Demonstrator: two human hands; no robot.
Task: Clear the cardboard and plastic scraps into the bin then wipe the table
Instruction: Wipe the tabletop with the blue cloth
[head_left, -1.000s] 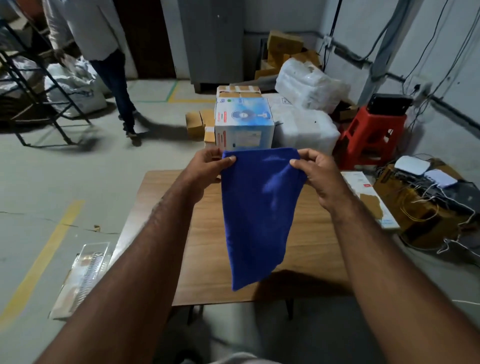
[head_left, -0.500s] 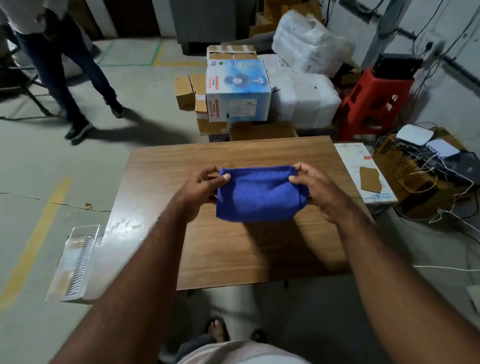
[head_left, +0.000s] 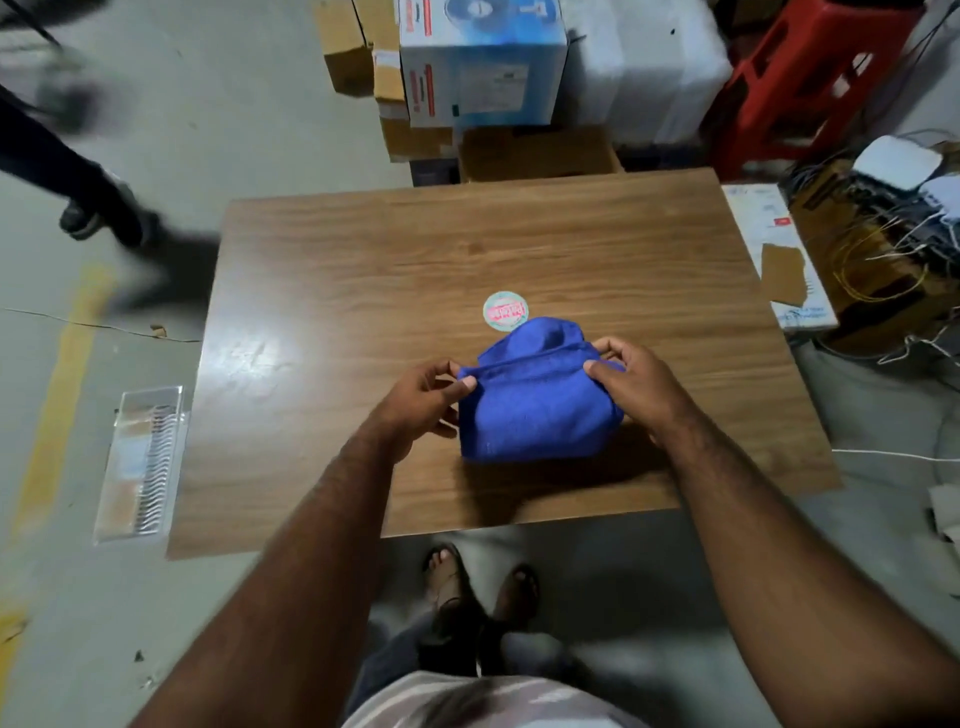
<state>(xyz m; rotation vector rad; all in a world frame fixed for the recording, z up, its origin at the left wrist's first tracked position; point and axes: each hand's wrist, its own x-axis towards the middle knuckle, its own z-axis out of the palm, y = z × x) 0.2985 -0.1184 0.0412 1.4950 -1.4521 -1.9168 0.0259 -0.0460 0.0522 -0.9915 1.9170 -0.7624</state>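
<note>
A blue cloth (head_left: 535, 410), folded over on itself, sits low over the wooden table (head_left: 363, 291) near its front edge. My left hand (head_left: 421, 400) pinches the cloth's left top corner between thumb and fingers. My right hand (head_left: 634, 384) grips the right top corner the same way. A round pale sticker (head_left: 505, 310) with pink lettering lies on the table just beyond the cloth. No bin is in view.
A clear plastic tray (head_left: 140, 462) lies on the floor left of the table. Cardboard boxes (head_left: 483, 62), white wrapped bundles and a red stool (head_left: 810, 78) stand behind it. Cables and devices (head_left: 883, 228) crowd the right. A person's legs (head_left: 78, 182) pass at far left.
The cloth hung full length between my raised hands, then was folded and brought down toward the table. My view tilted down. The other person walked across at the left.
</note>
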